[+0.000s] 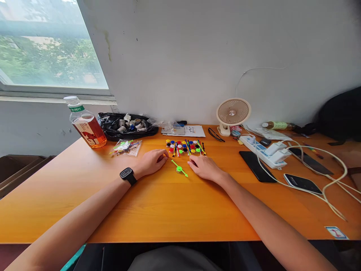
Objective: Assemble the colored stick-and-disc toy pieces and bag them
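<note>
A bright green arrow spinner [179, 169] lies on the wooden table between my two hands, on a small clear round base. My left hand [152, 163], below a black watch [128, 175], rests on the table left of it with curled fingers and nothing visible in them. To the right of the spinner, my right hand [204, 166] also rests with its fingers drawn together, apart from the arrow. Just beyond both hands, several coloured round caps [180, 151] in red, yellow, blue, black and white lie in rows, with thin arrow pieces [202, 147] across them.
At left stand a tea bottle [89, 131], a clear packet [133, 148] of small parts and a black bag [108, 126]. Behind are papers [194, 131] and a small fan [233, 113]. A power strip [261, 151], cables, a black tablet [256, 165] and a phone [303, 183] occupy the right.
</note>
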A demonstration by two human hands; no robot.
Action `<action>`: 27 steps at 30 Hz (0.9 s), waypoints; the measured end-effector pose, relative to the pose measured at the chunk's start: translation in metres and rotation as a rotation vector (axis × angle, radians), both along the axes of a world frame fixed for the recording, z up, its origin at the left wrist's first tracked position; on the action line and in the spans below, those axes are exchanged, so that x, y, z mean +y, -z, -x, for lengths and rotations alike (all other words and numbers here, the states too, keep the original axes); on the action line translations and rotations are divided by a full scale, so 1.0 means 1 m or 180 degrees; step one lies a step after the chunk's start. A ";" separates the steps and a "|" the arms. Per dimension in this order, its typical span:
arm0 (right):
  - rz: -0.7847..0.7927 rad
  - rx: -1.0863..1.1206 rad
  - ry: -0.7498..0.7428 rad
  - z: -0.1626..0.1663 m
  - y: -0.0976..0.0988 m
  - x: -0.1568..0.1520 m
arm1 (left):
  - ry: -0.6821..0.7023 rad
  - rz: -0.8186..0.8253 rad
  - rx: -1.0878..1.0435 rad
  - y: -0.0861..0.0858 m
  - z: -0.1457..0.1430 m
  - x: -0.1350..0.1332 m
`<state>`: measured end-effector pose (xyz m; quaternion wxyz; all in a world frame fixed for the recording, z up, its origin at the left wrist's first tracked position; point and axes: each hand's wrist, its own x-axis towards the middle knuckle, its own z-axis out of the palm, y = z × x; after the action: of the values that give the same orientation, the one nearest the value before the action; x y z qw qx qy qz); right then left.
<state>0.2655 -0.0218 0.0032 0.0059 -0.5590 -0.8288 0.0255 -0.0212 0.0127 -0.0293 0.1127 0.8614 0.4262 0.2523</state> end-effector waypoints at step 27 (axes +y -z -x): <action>-0.0275 0.0496 0.0325 0.007 0.009 0.001 | 0.0186 -0.0355 -0.0046 -0.001 -0.002 -0.002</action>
<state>0.2588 -0.0211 -0.0058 0.0957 -0.5960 -0.7966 0.0329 -0.0189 0.0108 -0.0279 0.0749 0.8765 0.3853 0.2785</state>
